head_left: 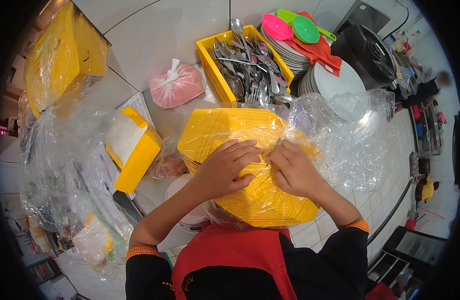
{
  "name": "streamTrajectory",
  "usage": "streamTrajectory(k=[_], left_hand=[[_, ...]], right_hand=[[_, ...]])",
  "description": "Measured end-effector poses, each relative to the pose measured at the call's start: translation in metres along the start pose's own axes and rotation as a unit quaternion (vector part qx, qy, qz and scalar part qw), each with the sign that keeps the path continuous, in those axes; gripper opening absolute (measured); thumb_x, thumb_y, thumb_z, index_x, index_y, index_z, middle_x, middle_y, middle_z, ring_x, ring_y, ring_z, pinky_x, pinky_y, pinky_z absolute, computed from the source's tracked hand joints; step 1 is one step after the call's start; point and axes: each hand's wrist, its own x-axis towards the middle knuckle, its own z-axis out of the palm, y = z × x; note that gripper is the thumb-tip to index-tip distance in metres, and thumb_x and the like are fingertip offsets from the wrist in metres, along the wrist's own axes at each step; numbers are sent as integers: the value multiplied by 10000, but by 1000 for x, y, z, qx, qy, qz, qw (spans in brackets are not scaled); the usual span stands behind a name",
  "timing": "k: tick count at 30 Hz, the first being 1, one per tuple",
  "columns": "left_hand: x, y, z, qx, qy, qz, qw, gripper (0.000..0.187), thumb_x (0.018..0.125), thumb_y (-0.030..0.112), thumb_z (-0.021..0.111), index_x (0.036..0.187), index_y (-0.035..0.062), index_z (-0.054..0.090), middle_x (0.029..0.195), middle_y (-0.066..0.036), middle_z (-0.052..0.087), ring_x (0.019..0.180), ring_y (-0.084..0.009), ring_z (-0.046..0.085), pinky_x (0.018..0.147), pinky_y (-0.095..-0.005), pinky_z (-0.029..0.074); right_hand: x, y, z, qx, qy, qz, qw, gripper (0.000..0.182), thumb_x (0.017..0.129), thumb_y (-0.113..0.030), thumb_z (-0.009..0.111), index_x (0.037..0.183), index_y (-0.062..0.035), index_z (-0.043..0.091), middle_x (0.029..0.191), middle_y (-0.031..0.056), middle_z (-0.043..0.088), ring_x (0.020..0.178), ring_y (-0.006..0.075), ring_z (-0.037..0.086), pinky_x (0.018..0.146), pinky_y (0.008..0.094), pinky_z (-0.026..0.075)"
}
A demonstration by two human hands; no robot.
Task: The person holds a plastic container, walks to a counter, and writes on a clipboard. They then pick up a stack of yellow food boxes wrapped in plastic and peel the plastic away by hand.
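Observation:
A thick stack of folded yellow cartons (260, 200) lies in front of my chest, wrapped in clear plastic. On its upper left part rests my left hand (231, 167), fingers curled over the film. My right hand (293, 167) is beside it, its fingertips pressed together on the plastic near the middle of the stack. The fingertips of both hands are close but apart. Loose clear plastic (345, 145) spreads out to the right from the stack.
Behind the stack are a yellow tray (208, 61) of cutlery, a tied bag of red contents (177, 86), and white plates (338, 82) near colored ladles. An open yellow box (151, 150) and bagged yellow cartons (65, 55) are left. A person (425, 91) is far right.

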Motion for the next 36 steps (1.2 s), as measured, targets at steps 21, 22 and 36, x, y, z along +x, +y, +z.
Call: streamTrajectory(k=[21,22,36], left_hand=[[-22,34,19,141,57,-23,988,284,776,148,603,1057,129,645,1227,-59,536,1210,-254,475,1030,-437,349],[-25,38,22,149,67,-49,985,312,782,146,583,1087,135,646,1227,-65,534,1202,-251,477,1024,-437,352],[-28,47,33,153,131,-102,974,336,746,93,619,1064,177,685,1216,-63,540,1178,-276,475,1002,-465,341]], right_hand=[[-8,-4,3,-23,26,23,999,295,660,-33,593,954,-17,577,839,129,480,786,320,485,725,407,432],[-8,-5,2,-23,27,23,999,282,666,-39,607,947,-21,585,834,123,474,779,313,481,714,400,429],[-10,2,12,-36,39,3,999,124,741,-118,650,829,-71,575,897,45,533,823,249,493,741,376,425]])
